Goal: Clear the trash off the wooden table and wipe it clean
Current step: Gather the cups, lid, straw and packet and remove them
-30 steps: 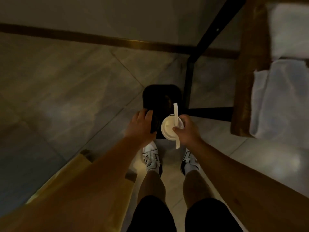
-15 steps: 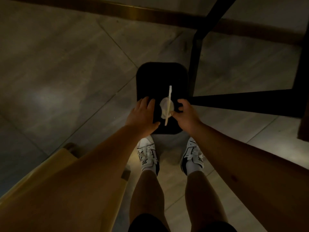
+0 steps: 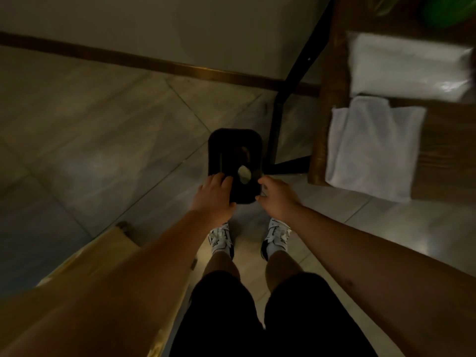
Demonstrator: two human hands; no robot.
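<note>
A black rectangular trash bin (image 3: 216, 140) stands on the tiled floor in front of my feet. A pale plastic cup (image 3: 244, 173) lies inside it, dimly lit. My left hand (image 3: 215, 193) rests on the bin's near left rim, fingers over the edge. My right hand (image 3: 277, 195) hovers at the bin's near right corner with its fingers apart and nothing in them. The wooden table (image 3: 332, 81) juts in at the upper right, with a folded white cloth (image 3: 371, 148) hanging over its edge.
A white plastic packet (image 3: 407, 65) lies on the table behind the cloth, and something green (image 3: 448, 9) sits at the far corner. A black metal table leg (image 3: 278, 119) stands right of the bin. A yellowish wooden seat (image 3: 108, 243) is at my lower left.
My right hand held the cup with its straw over the bin, then let it go; the cup now lies inside. The left hand stayed on the rim. The view tilted back up toward the table.
</note>
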